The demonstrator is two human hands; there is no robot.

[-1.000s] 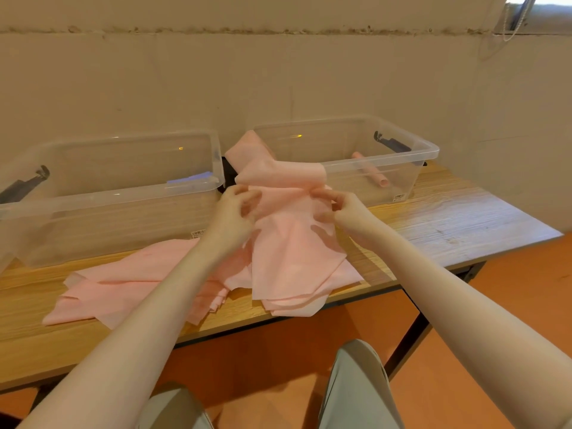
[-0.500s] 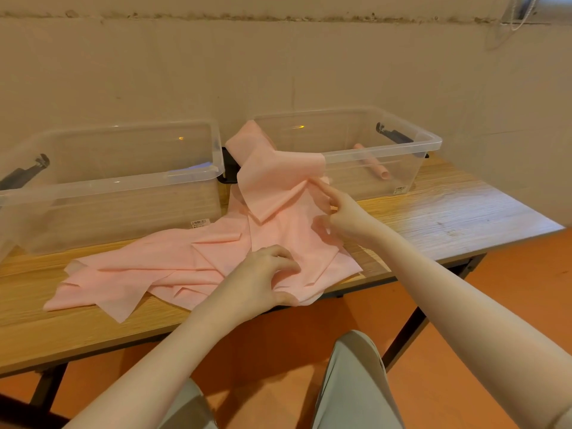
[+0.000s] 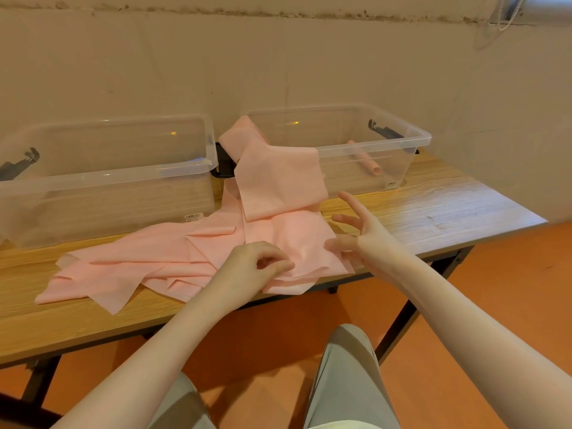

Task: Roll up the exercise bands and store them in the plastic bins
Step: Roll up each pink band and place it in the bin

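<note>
At the bottom of the frame two knees in light grey trousers [image 3: 346, 376] sit above an orange floor [image 3: 464, 305], with both bare forearms reaching up toward the middle of the picture. The left hand [image 3: 247, 267] is at the near edge of the table [image 3: 433, 212], just below the centre of the frame; its fingers are curled and its fingertips pinch the near edge of the pink exercise band [image 3: 173, 258]. The right hand [image 3: 362, 236] is just right of centre, its fingers spread wide and relaxed, holding nothing; its thumb lies at the band's right edge, though whether it touches cannot be told.

The band lies unrolled and crumpled in loose folds over the wooden table, spreading from the left of the frame to the centre, then climbing up and draping over the near left corner of the right-hand clear plastic bin [image 3: 411, 140]. Inside that bin, toward the right of the frame, lies one rolled pink band [image 3: 366, 161]. A second clear plastic bin [image 3: 108, 178] stands on the table at the left of the frame, beside the first, with a black latch [image 3: 18, 164] at its left end. Behind both bins rises a plain beige wall [image 3: 278, 63].
</note>
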